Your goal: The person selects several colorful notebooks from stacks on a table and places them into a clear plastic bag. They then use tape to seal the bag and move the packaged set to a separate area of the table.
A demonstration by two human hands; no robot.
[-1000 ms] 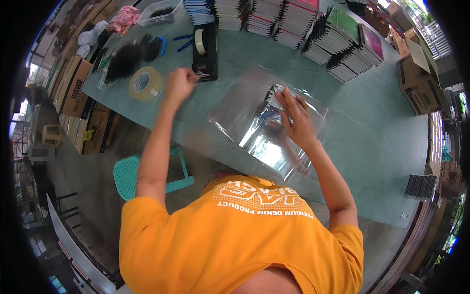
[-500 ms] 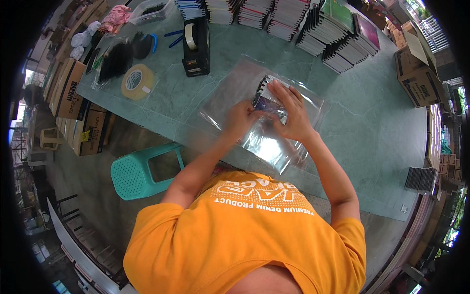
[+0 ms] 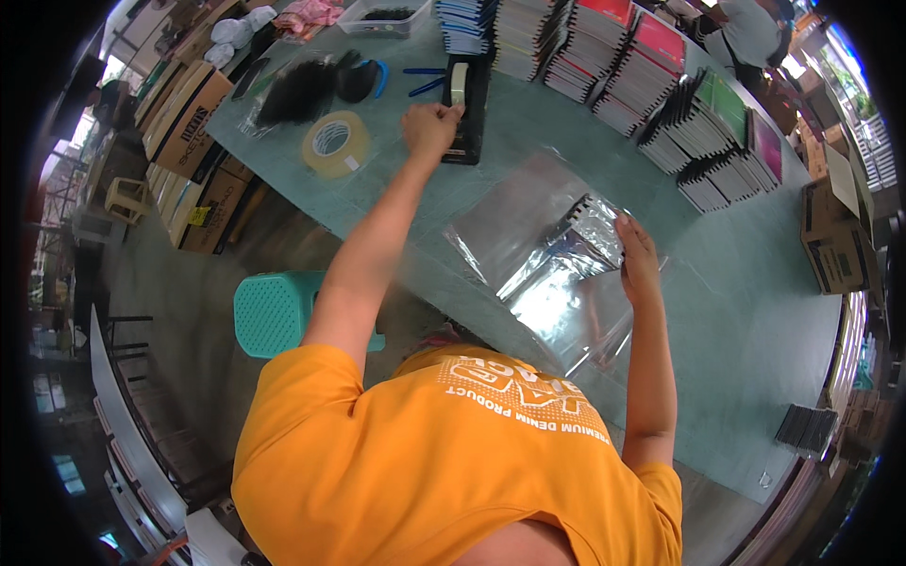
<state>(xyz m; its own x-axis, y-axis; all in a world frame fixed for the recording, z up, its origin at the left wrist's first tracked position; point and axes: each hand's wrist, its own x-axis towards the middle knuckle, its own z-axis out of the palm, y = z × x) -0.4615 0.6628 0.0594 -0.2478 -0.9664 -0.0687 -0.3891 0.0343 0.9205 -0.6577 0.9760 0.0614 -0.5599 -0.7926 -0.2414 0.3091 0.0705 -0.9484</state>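
Observation:
My left hand (image 3: 431, 130) reaches forward to the black tape dispenser (image 3: 468, 143). Its fingers are closed in a pinch at the lower edge of the tape roll (image 3: 459, 83); no pulled strip can be made out. My right hand (image 3: 638, 257) grips the right edge of a small spiral-bound notebook (image 3: 587, 231), thumb uppermost. Shiny clear plastic film (image 3: 557, 297) covers the notebook and spreads out flat to its left and toward me on the table.
Stacks of spiral notebooks (image 3: 604, 61) line the table's far side. Left of the dispenser lie a wide tape roll (image 3: 336, 143), blue-handled pliers (image 3: 427, 83) and black bundles (image 3: 295, 91). A teal stool (image 3: 274, 314) stands at left, a carton (image 3: 835, 231) at right.
My left hand has left the notebook and moved forward and left to the tape dispenser. My right hand has shifted from lying over the notebook to its right edge. The view has turned.

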